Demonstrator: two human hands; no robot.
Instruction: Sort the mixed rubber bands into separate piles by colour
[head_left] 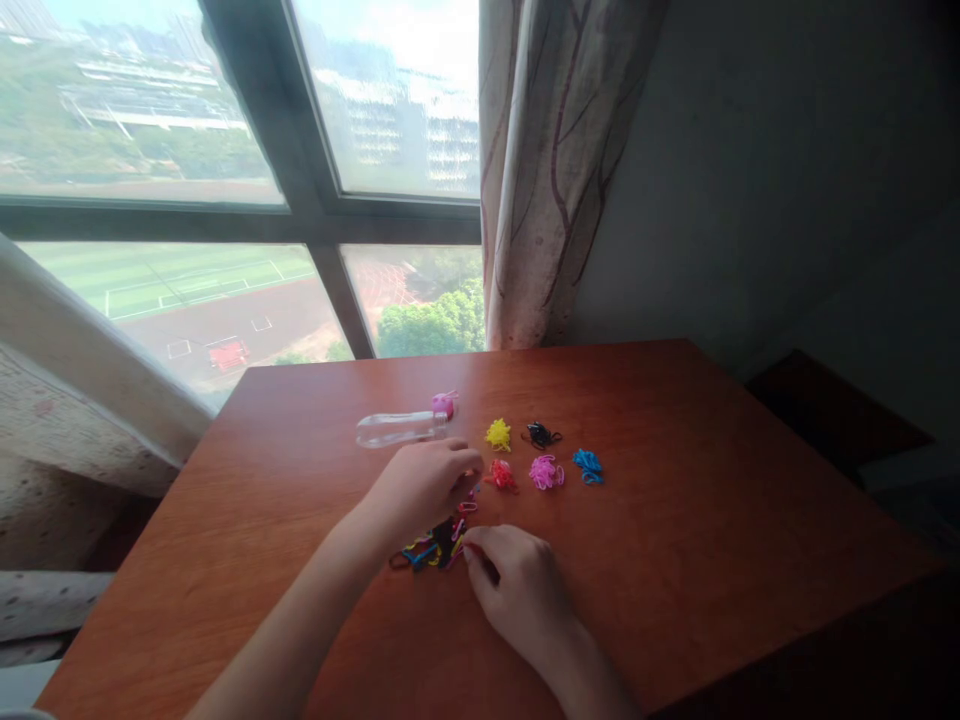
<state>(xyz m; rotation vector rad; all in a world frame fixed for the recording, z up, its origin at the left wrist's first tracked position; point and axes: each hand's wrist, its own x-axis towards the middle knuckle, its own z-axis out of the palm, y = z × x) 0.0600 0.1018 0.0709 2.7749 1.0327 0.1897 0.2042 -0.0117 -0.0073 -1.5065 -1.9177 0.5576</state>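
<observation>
A mixed pile of small coloured bands [433,547] lies on the wooden table [675,560] between my hands. My left hand [424,482] rests with fingers curled, its fingertips pinched beside the red heap [501,474]. My right hand [517,590] is closed in a pinch at the edge of the mixed pile, touching a band there. Sorted little heaps lie beyond: yellow [498,434], black [540,434], pink [546,472] and blue [589,465].
A clear plastic bottle [397,428] lies on its side past my left hand, with a pink cap [444,403] at its mouth. A window and a patterned curtain [555,170] stand behind the table. The table's right edge drops off into shadow.
</observation>
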